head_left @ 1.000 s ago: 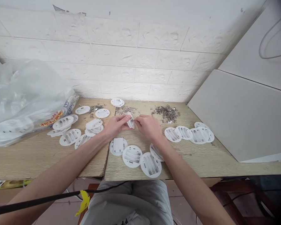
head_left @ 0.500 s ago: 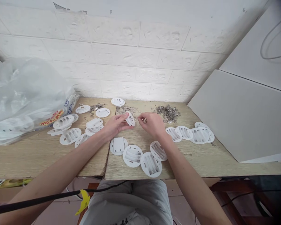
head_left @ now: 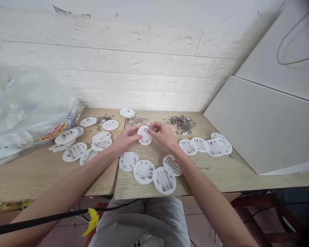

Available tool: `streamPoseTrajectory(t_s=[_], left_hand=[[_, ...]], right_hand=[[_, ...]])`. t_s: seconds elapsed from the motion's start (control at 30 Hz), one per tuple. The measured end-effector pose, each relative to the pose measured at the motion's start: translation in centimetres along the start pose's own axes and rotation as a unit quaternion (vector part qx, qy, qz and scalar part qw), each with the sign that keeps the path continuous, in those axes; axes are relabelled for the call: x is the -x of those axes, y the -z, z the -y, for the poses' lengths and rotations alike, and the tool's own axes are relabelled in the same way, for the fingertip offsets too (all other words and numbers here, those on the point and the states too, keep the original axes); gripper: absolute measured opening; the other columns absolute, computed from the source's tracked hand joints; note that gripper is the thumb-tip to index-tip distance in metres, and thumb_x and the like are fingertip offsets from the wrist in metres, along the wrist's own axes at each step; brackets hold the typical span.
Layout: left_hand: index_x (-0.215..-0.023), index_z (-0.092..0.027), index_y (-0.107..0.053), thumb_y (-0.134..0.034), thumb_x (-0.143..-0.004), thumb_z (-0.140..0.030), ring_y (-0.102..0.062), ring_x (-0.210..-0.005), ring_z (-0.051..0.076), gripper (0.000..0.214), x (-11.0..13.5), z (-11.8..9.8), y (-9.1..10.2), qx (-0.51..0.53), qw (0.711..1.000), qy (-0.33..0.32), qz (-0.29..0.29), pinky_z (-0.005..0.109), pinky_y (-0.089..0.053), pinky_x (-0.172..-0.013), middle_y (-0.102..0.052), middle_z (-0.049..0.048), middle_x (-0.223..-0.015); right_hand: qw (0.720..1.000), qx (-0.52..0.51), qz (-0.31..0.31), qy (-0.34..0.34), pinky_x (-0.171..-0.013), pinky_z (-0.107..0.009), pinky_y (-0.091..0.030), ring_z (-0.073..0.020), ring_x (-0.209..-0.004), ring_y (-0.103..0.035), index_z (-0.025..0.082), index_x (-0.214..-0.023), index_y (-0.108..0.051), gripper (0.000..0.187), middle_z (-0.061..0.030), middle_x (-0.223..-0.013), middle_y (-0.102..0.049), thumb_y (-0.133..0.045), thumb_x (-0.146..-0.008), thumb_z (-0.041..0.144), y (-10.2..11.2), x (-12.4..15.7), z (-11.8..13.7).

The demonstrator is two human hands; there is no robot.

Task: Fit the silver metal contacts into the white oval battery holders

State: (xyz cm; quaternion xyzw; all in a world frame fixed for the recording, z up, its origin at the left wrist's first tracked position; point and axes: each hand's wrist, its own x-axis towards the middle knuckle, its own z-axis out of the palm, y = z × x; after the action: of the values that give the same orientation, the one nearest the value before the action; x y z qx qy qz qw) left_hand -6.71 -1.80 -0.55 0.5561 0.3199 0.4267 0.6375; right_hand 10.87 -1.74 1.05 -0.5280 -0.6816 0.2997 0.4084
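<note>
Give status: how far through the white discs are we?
Done, probably: the overlapping row of discs at right; fitted clips too small to confirm. In hand: left hand holds one disc, right hand pinches a thin metal piece at its edge. Left: four discs in front, a scatter by the bag, a heap of metal parts.

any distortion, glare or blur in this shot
Head view: wide-angle lens bows the mortar lines of the white brick wall; light soft and even, shadows faint, no hard glare; left hand, right hand and the round white plastic battery holder they hold look sharp; top right corner darkens.
</note>
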Motion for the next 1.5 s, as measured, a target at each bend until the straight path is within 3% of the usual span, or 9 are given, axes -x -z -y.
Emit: streamPoseTrajectory(t_s=[0.2, 0.33, 0.53, 0.67, 0.73, 0.9, 1.13, 1.4, 1.5], left_hand=[[-0.087, -0.017, -0.068, -0.073, -0.07, -0.035, -0.062, -0.087, 0.019, 0.025, -0.1, 0.5, -0.1, -0.195, 0.966, -0.132, -0.109, 0.027, -0.05, -0.073, -0.068, 0.0057, -0.091], [-0.079, -0.017, -0.065, -0.071, -0.069, -0.037, -0.062, -0.078, 0.017, 0.023, -0.1, 0.5, -0.5, -0.235, 0.95, -0.14, -0.15, 0.026, -0.049, -0.065, -0.067, 0.0038, -0.081], [-0.081, -0.015, -0.068, -0.07, -0.068, -0.036, -0.062, -0.069, 0.017, 0.025, -1.4, 0.1, -0.7, -0.241, 0.964, -0.048, -0.1, 0.026, -0.047, -0.062, -0.07, 0.0053, -0.079], [-0.076, -0.014, -0.072, -0.065, -0.068, -0.031, -0.059, -0.062, 0.016, 0.019, -2.6, -0.4, -0.7, -0.346, 0.936, 0.04, -0.058, 0.025, -0.041, -0.055, -0.069, 0.0039, -0.069], [-0.073, -0.014, -0.073, -0.064, -0.068, -0.027, -0.058, -0.062, 0.017, 0.017, -3.1, -0.5, -0.8, -0.39, 0.918, 0.058, -0.038, 0.025, -0.04, -0.055, -0.068, 0.0034, -0.066], [-0.072, -0.015, -0.074, -0.065, -0.063, -0.023, -0.06, -0.063, 0.018, 0.015, -3.5, -0.3, -0.9, -0.437, 0.896, 0.047, -0.054, 0.025, -0.041, -0.055, -0.069, 0.004, -0.068], [-0.067, -0.015, -0.073, -0.061, -0.064, -0.023, -0.059, -0.061, 0.016, 0.015, -3.1, -0.1, -0.7, -0.438, 0.897, 0.046, -0.04, 0.025, -0.042, -0.056, -0.068, 0.0035, -0.064], [-0.068, -0.015, -0.073, -0.063, -0.062, -0.022, -0.058, -0.061, 0.016, 0.013, -3.3, -0.1, -0.7, -0.418, 0.906, 0.062, -0.043, 0.024, -0.041, -0.054, -0.068, 0.0031, -0.064], [-0.071, -0.015, -0.071, -0.064, -0.062, -0.023, -0.059, -0.063, 0.016, 0.014, -3.3, 0.0, -0.7, -0.444, 0.893, 0.057, -0.04, 0.025, -0.041, -0.054, -0.068, 0.0029, -0.067]], right_hand=[[0.971, 0.167, -0.037, 0.17, -0.065, -0.025, -0.04, -0.0142, -0.075, -0.057, 0.016, -0.089, -0.063, 0.013, -0.0049, -0.088, -0.066, -0.053, -0.082, 0.02, -0.7, 0.8, 0.1], [0.959, 0.189, -0.038, 0.209, -0.067, -0.026, -0.04, -0.0166, -0.081, -0.057, 0.017, -0.091, -0.061, 0.012, -0.0067, -0.092, -0.065, -0.051, -0.085, 0.022, -1.1, 0.7, -0.6], [0.983, 0.129, 0.001, 0.134, -0.061, -0.024, -0.038, -0.0129, -0.066, -0.054, 0.018, -0.093, -0.059, 0.015, -0.0004, -0.074, -0.062, -0.055, -0.078, 0.019, -0.6, 0.0, -1.3], [0.992, 0.111, 0.046, 0.047, -0.056, -0.022, -0.035, -0.0112, -0.06, -0.05, 0.016, -0.071, -0.057, 0.003, 0.0007, -0.065, -0.059, -0.059, -0.071, 0.018, -0.2, -0.5, -1.5], [0.993, 0.104, 0.058, 0.002, -0.054, -0.022, -0.033, -0.0106, -0.058, -0.049, 0.016, -0.064, -0.056, 0.006, 0.0014, -0.061, -0.057, -0.06, -0.068, 0.018, -0.1, -0.6, -1.6], [0.99, 0.101, 0.08, -0.059, -0.051, -0.023, -0.029, -0.0105, -0.055, -0.046, 0.016, -0.056, -0.053, 0.01, 0.0026, -0.052, -0.052, -0.056, -0.066, 0.017, -0.2, -0.7, -1.6], [0.989, 0.103, 0.082, -0.062, -0.05, -0.024, -0.027, -0.009, -0.051, -0.039, 0.016, -0.051, -0.05, 0.014, 0.0041, -0.048, -0.044, -0.054, -0.064, 0.017, -0.5, -0.7, -1.6], [0.987, 0.126, 0.066, -0.075, -0.049, -0.024, -0.026, -0.0093, -0.052, -0.04, 0.016, -0.052, -0.05, 0.013, 0.0035, -0.049, -0.045, -0.053, -0.064, 0.015, -0.8, -0.4, -1.2], [0.983, 0.157, 0.067, -0.071, -0.051, -0.024, -0.027, -0.0101, -0.053, -0.042, 0.016, -0.054, -0.051, 0.012, 0.0025, -0.052, -0.048, -0.053, -0.065, 0.013, -1.0, -0.4, -1.0]])
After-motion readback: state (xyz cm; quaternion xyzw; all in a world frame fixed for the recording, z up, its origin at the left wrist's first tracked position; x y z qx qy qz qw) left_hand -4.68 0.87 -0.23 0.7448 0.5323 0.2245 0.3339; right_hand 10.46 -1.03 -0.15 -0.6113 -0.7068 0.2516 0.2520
